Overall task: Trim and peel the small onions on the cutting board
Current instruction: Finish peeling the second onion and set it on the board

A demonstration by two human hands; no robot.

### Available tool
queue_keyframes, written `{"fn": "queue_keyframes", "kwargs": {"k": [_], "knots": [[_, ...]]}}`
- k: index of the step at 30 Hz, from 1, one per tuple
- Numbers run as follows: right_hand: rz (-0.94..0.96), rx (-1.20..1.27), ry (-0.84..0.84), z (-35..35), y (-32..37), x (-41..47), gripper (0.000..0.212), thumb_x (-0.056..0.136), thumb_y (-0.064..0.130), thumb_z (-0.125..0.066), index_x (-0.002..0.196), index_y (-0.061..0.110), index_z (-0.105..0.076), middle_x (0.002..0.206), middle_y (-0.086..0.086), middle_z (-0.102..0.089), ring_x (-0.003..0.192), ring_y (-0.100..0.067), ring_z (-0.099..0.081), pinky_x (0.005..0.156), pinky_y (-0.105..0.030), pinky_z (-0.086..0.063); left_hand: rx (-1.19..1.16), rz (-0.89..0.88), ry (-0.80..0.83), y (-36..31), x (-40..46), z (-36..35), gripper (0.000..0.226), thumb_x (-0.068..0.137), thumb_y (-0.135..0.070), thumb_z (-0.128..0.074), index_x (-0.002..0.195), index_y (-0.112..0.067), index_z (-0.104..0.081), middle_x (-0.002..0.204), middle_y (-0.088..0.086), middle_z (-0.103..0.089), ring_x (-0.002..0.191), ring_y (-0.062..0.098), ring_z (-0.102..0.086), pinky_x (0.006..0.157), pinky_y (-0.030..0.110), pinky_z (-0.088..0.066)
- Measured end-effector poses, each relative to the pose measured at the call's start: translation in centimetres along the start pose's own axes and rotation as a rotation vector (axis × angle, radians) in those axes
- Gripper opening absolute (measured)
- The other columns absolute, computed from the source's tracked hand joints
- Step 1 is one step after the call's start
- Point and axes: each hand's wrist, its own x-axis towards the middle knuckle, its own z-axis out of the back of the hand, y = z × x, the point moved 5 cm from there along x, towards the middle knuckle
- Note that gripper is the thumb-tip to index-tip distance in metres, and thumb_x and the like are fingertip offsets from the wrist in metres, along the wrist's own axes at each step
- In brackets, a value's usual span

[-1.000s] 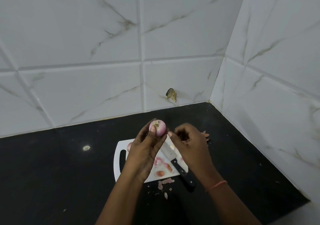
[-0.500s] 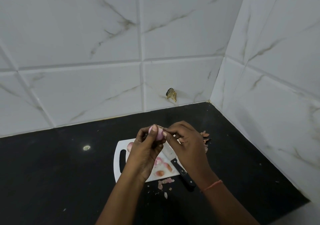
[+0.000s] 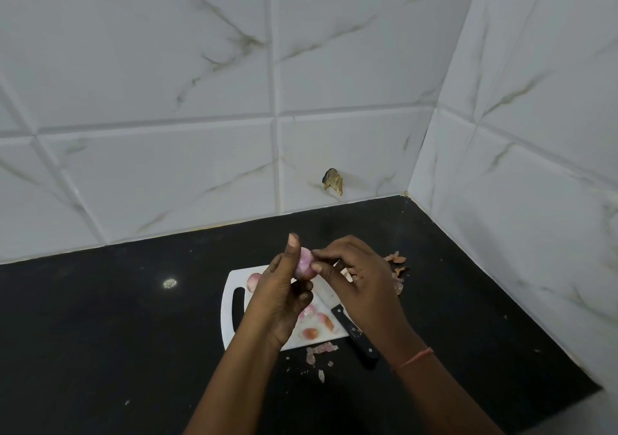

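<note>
Left hand (image 3: 279,296) grips the onion (image 3: 303,265) above the cutting board's (image 3: 230,289) far edge; thumb now raised. Right hand (image 3: 359,279), apart a second ago, pinches its skin. Peeling under way; knife (image 3: 354,331) idle at the near right corner.

Black, glossy stone countertop (image 3: 100,334) runs into a corner of white marbled wall tiles. On it lies a white plastic cutting board with a slot handle (image 3: 230,317). A black-handled kitchen knife (image 3: 356,334) lies across the board's right edge — handle on the counter. Pinkish onion skin scraps (image 3: 321,351) lie just off the board's near edge; a brownish peel pile (image 3: 396,264) lies right of the board. Small pale spot (image 3: 169,283) lies to the left — nature unclear.
</note>
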Motion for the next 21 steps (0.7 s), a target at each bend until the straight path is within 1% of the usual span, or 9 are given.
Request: {"fn": "queue_keyframes", "kwargs": {"k": [3,6,9,11,14,17,19,21], "knots": [[0.015,-0.020,0.014,0.11,-0.01,0.20,0.007,0.091,0.015,-0.066,0.090,0.011,-0.071,0.086,0.008,-0.065,0.083,-0.004,-0.061,0.072,-0.018,-0.048,0.014,0.026,-0.025,0.10,-0.08,0.17,0.063,0.064,-0.060,-0.067,0.100,-0.009,-0.063,0.067,0.002,-0.058,0.055,0.009,-0.047,0.044,0.017,-0.040],[0.031,-0.047,0.032,0.18,0.00,0.32,0.004,0.090,0.012,-0.067,0.090,0.011,-0.071,0.086,0.007,-0.066,0.083,-0.004,-0.061,0.073,-0.019,-0.049,0.069,0.042,-0.027,0.25,0.03,0.51,0.065,0.062,-0.067,-0.067,0.094,-0.011,-0.063,0.073,0.004,-0.053,0.055,0.009,-0.041,0.045,0.019,-0.035],[0.026,-0.012,0.049,0.18,-0.07,0.10,0.007,0.090,0.010,-0.067,0.096,0.010,-0.071,0.091,0.007,-0.068,0.088,-0.004,-0.063,0.077,-0.017,-0.050,0.120,0.062,-0.017,0.30,0.04,0.54,0.069,0.056,-0.076,-0.066,0.084,-0.013,-0.063,0.065,0.002,-0.047,0.053,0.010,-0.034,0.044,0.020,-0.031],[0.027,0.007,0.072,0.03,-0.05,-0.09,0.010,0.089,0.010,-0.068,0.099,0.011,-0.070,0.094,0.008,-0.067,0.091,-0.006,-0.063,0.078,-0.020,-0.051,0.125,0.068,-0.013,0.29,0.08,0.53,0.071,0.054,-0.079,-0.066,0.081,-0.014,-0.062,0.057,-0.002,-0.044,0.051,0.009,-0.031,0.041,0.019,-0.029],[0.041,0.009,0.100,-0.25,0.02,-0.11,0.007,0.090,0.009,-0.067,0.095,0.012,-0.069,0.092,0.009,-0.064,0.089,-0.008,-0.061,0.076,-0.025,-0.051,0.134,0.052,-0.029,0.38,0.19,0.72,0.076,0.046,-0.083,-0.070,0.080,-0.016,-0.057,0.058,-0.001,-0.038,0.052,0.010,-0.028,0.042,0.021,-0.027],[0.033,0.006,0.119,-0.35,-0.06,0.06,0.005,0.091,0.009,-0.065,0.094,0.013,-0.067,0.092,0.009,-0.062,0.089,-0.009,-0.060,0.075,-0.027,-0.051,0.151,0.028,-0.037,0.42,0.24,0.84,0.084,0.036,-0.088,-0.073,0.079,-0.017,-0.058,0.060,0.000,-0.036,0.051,0.010,-0.027,0.043,0.021,-0.026],[0.041,-0.026,0.153,-0.46,-0.11,0.10,0.007,0.092,0.009,-0.063,0.096,0.013,-0.066,0.094,0.009,-0.061,0.090,-0.008,-0.059,0.076,-0.026,-0.051,0.157,0.028,-0.023,0.37,0.26,0.80,0.078,0.041,-0.087,-0.071,0.074,-0.017,-0.059,0.059,-0.001,-0.035,0.050,0.009,-0.027,0.042,0.021,-0.026],[0.052,-0.060,0.192,-0.61,-0.11,0.11,0.008,0.093,0.009,-0.060,0.098,0.014,-0.064,0.097,0.009,-0.059,0.092,-0.007,-0.058,0.077,-0.024,-0.050,0.156,0.036,-0.011,0.44,0.31,0.81,0.077,0.046,-0.086,-0.069,0.074,-0.016,-0.059,0.059,0.000,-0.035,0.050,0.009,-0.027,0.043,0.021,-0.026]]}}
